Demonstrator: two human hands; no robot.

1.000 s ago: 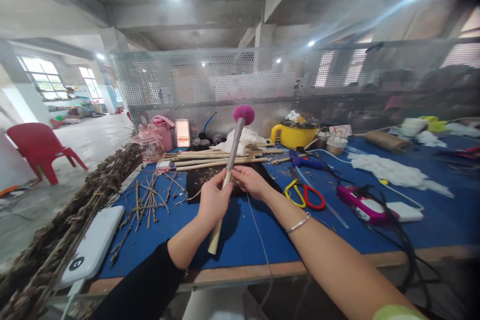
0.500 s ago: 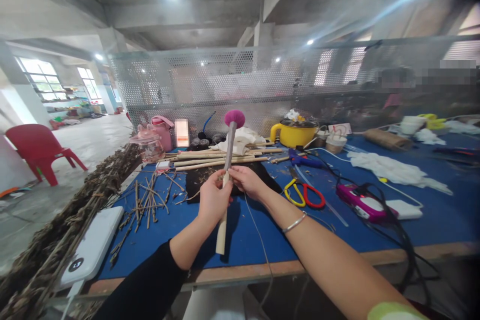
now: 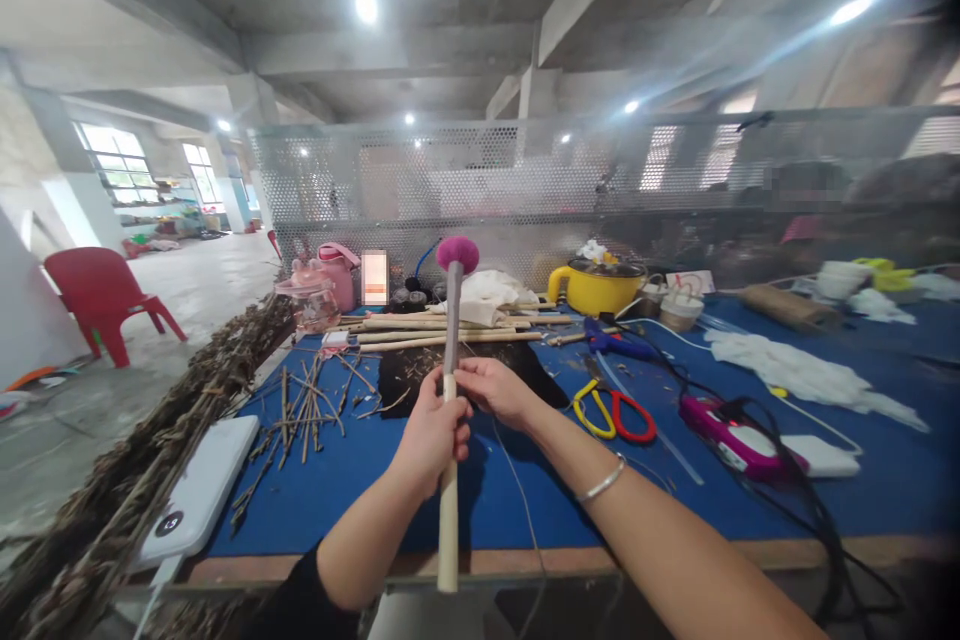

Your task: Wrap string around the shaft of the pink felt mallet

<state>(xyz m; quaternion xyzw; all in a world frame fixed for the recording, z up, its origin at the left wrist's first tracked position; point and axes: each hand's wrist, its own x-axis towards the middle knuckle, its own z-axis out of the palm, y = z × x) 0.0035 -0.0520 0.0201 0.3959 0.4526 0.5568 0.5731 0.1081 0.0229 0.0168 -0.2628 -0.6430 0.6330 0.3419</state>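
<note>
Saw a yellow pot [image 3: 600, 292] with dark lid [image 3: 616, 270] on, far and right of centre, and a pink container [image 3: 341, 283] at far left; could not see inside either. Found a blue desk [image 3: 487, 500] with twigs [image 3: 306, 412] left, scissors [image 3: 616, 412] right, and a red chair [image 3: 97, 290] standing left on grey floor [image 3: 210, 260]. Gripped a stick [image 3: 452, 340] over the desk's near middle with closed left hand [image 3: 429, 438], pinched it with right hand [image 3: 499, 390]; aimed its fuzzy magenta head [image 3: 457, 254] far, long axis near to far.
</note>
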